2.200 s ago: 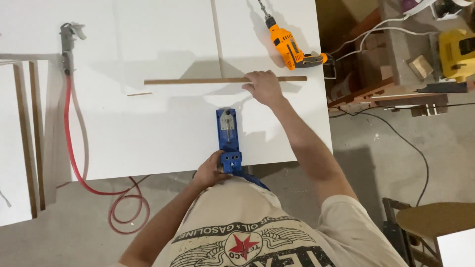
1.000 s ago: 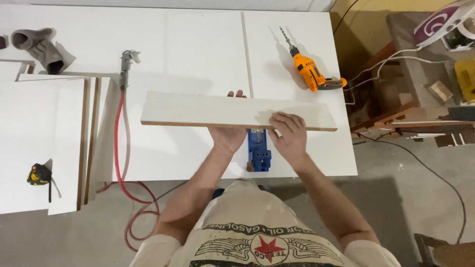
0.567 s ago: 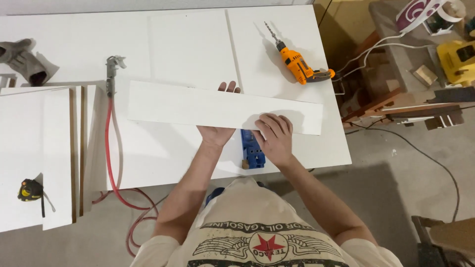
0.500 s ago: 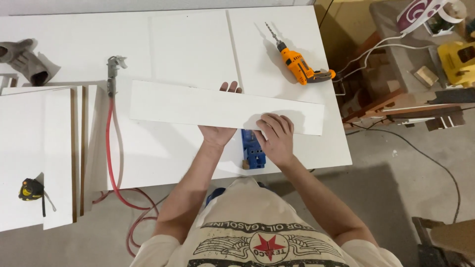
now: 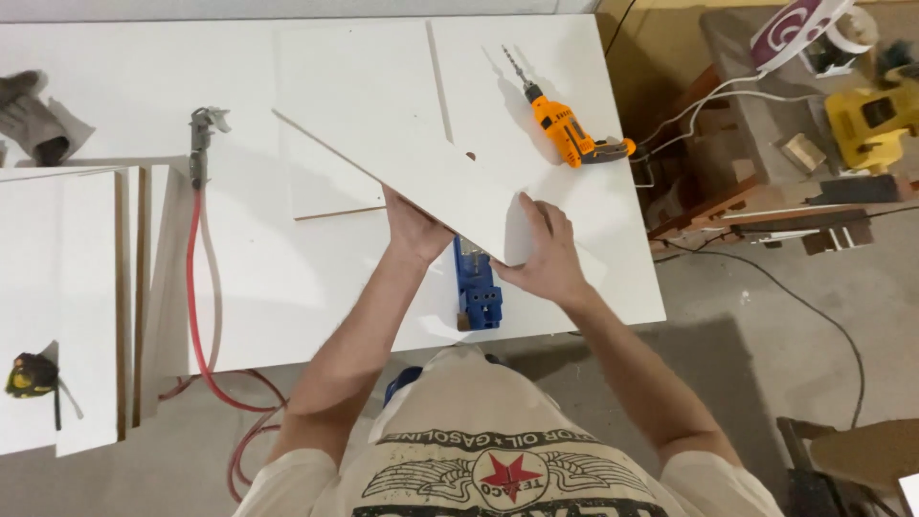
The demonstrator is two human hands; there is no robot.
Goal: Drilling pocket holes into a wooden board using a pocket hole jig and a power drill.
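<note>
Both hands grip a flat, smooth white board (image 5: 402,144), tilted above the white table (image 5: 239,287): left hand (image 5: 414,230) under its near edge, right hand (image 5: 546,254) clasping its near-right corner. Blue plastic jig (image 5: 477,287) sits just below; orange drill (image 5: 567,129) lies far right.

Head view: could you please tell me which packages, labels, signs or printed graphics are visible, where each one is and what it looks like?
Printed shirt graphic: on the person's chest at the bottom edge, a red star between grey wings with an arc of dark lettering on cream cloth.
White round object with a purple swirl: top right, on the cluttered bench beside the table.
No packages or screens show.
</note>
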